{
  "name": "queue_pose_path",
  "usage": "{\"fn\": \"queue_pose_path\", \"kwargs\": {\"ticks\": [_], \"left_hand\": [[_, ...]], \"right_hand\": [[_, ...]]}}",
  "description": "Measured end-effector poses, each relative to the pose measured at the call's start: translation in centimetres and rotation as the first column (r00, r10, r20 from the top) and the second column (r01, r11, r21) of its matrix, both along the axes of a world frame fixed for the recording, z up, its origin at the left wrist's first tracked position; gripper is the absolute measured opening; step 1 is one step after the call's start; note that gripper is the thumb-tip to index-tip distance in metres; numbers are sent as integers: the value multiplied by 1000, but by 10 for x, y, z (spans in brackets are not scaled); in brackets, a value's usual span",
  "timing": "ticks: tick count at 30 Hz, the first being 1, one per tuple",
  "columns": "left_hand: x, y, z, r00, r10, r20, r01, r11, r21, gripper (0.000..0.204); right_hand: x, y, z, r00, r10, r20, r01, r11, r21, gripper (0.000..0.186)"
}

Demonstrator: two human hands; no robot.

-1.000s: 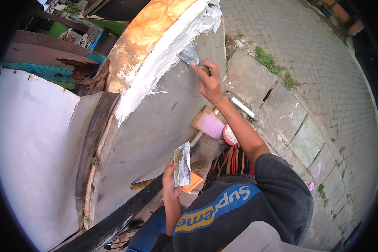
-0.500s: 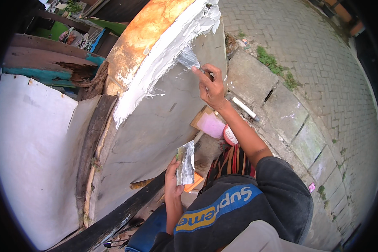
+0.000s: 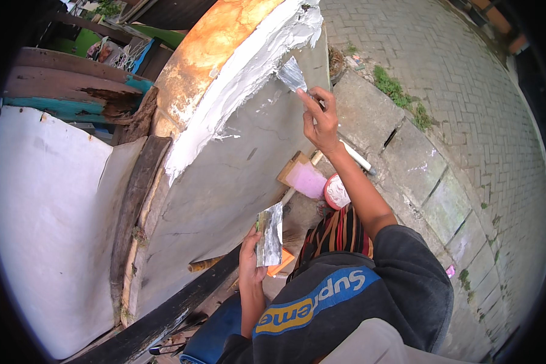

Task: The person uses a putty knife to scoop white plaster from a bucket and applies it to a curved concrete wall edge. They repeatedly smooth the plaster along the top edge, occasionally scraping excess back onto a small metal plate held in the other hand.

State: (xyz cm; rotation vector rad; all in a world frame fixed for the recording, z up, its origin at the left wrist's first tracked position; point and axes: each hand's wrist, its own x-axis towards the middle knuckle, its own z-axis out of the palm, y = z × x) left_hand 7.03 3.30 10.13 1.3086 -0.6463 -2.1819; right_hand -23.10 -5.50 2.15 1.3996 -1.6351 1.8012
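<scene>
My right hand (image 3: 321, 121) grips a metal putty knife (image 3: 290, 74), its smeared blade at the lower edge of a thick, rough band of white paste (image 3: 236, 79) along the rim of a grey wall (image 3: 212, 200). Orange-stained, weathered surface (image 3: 200, 36) runs above the paste. Lower down, my left hand (image 3: 249, 255) holds a flat metal plate (image 3: 269, 233) streaked with grey and white, upright in front of the wall. The handle of the knife is mostly hidden by my fingers.
Below are a red bucket (image 3: 338, 193) of white paste, a pink-topped board (image 3: 303, 177), a white pipe (image 3: 358, 158) and an orange object (image 3: 280, 262). A dark beam (image 3: 139, 332) crosses the lower left. Cracked slabs (image 3: 412, 170) and paving (image 3: 479, 91) lie right; weathered wood (image 3: 73, 91) stands upper left.
My right hand and putty knife have shifted right and slightly up along the paste band. The plate in my left hand has moved slightly up and right since a second ago.
</scene>
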Motion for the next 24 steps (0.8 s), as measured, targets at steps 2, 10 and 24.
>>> {"fn": "queue_pose_path", "kwargs": {"ticks": [2, 10, 24], "left_hand": [[-1, 0, -1, 1000, -2, 3, 2, 1000, 1, 45], [0, -1, -6, 1000, 13, 25, -14, 999, 33, 44], [5, -3, -13, 1000, -18, -2, 18, 1000, 22, 46]], "right_hand": [[7, 3, 7, 999, 27, -18, -27, 1000, -3, 67], [9, -5, 9, 995, 73, -65, -69, 996, 52, 68], [7, -8, 15, 989, 44, -139, -46, 999, -8, 64]]}}
